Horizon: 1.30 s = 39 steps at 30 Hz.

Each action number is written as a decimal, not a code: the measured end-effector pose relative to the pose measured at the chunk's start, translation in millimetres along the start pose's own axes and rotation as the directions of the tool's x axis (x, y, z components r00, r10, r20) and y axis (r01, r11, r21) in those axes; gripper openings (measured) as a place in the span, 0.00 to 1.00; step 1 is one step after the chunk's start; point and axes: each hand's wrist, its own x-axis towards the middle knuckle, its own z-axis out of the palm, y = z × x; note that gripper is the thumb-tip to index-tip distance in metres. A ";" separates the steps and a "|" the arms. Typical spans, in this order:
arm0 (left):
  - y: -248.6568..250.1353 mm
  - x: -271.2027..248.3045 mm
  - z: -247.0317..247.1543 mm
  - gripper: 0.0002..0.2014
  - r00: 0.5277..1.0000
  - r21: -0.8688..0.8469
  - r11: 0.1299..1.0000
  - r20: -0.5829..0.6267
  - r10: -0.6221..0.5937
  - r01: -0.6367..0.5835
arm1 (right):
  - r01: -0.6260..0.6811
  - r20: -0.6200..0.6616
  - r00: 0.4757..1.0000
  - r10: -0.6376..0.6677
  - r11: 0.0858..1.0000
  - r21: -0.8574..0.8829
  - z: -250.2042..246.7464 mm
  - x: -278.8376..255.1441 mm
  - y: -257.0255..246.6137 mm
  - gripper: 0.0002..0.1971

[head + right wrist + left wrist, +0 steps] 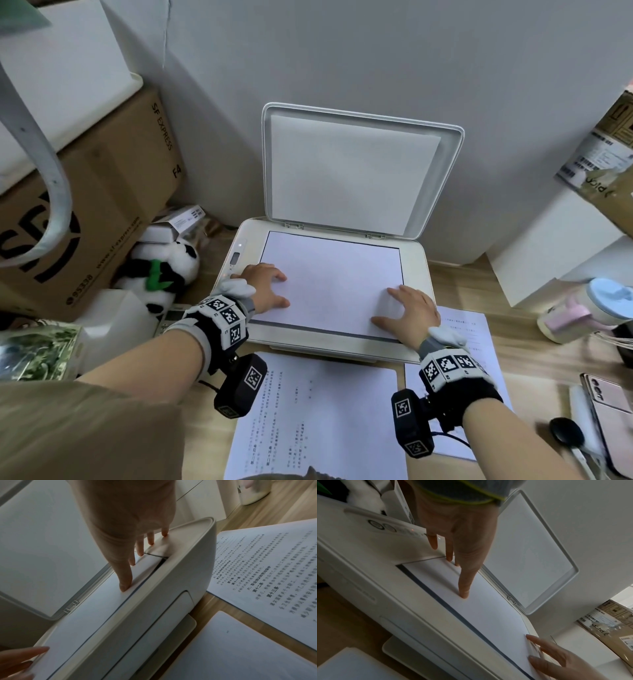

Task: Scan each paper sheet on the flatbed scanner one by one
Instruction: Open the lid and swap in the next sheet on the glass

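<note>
A cream flatbed scanner (416,270) stands on the desk with its lid (352,171) raised against the wall. A white paper sheet (329,281) lies blank side up on the glass. My left hand (265,286) rests flat on the sheet's left edge, fingers straight (464,585). My right hand (409,310) presses with spread fingers on the sheet's right front corner (126,580). A printed sheet (318,418) lies on the desk in front of the scanner, and another printed sheet (476,339) lies to its right, partly under my right wrist.
A large cardboard box (89,205) and a panda plush (164,270) crowd the left side. A pastel cup (589,308) stands at the right, with a phone (613,411) and a black mouse (567,435) near the right front edge. The wall is close behind the lid.
</note>
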 end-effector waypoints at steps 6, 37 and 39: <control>3.5 23.6 -22.4 0.30 0.989 -0.360 0.931 -0.102 -0.109 0.066 | 0.023 -0.147 0.989 0.017 0.964 0.266 -2.8 3.9 -0.3 0.30; 29.3 92.6 -141.8 0.27 0.981 -0.868 0.487 0.002 -0.195 0.098 | -0.110 -0.142 0.954 0.263 0.750 0.653 -20.9 13.0 14.2 0.17; 23.9 91.0 -140.3 0.22 0.971 -0.902 0.424 -0.026 -0.239 0.080 | -0.101 -0.141 0.953 0.270 0.717 0.690 -21.9 12.6 13.4 0.16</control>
